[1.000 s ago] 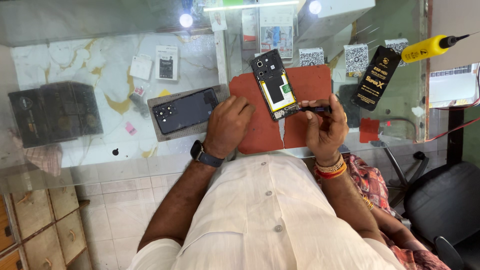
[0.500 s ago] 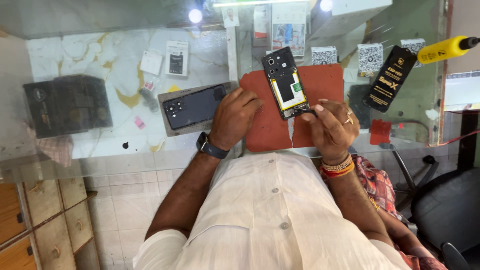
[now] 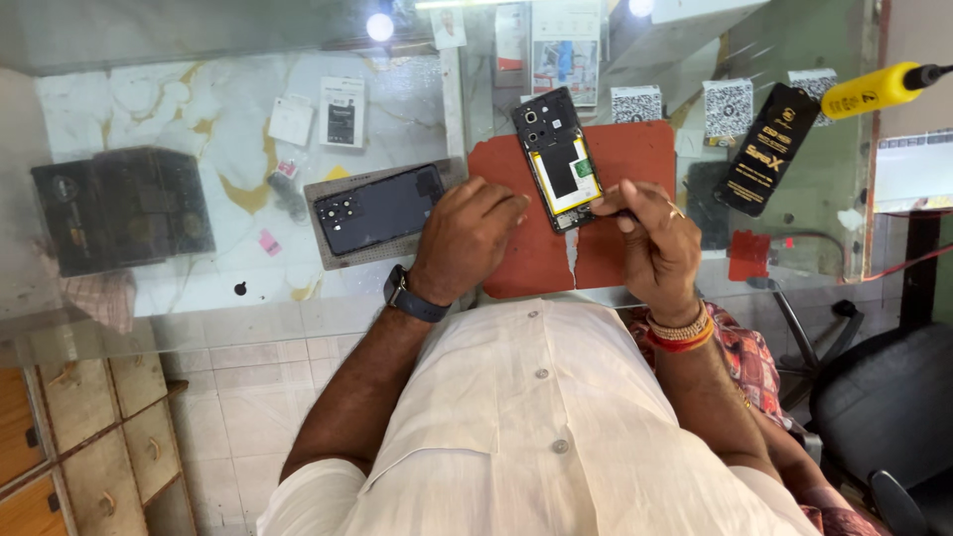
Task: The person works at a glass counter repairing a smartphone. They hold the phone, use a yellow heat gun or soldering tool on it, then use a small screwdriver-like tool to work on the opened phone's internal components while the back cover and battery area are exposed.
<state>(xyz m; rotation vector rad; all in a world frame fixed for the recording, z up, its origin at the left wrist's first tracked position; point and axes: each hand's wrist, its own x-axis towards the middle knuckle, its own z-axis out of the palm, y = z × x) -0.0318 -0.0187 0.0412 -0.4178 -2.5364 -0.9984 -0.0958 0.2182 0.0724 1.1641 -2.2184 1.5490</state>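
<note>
At the near edge of a red mat [image 3: 635, 159], a left hand [image 3: 467, 233] rests loosely curled and empty while the right hand [image 3: 655, 233] pinches a dark tool [image 3: 608, 210] against the opened phone [image 3: 558, 159], steadying it.

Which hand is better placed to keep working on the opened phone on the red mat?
Probably the right hand: its fingertips pinch a small dark tool at the opened phone, lower edge. The left hand rests on the red mat beside it, seemingly empty.

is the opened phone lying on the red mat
Yes, the opened phone lies on the red mat, between the left hand and right hand.
</note>
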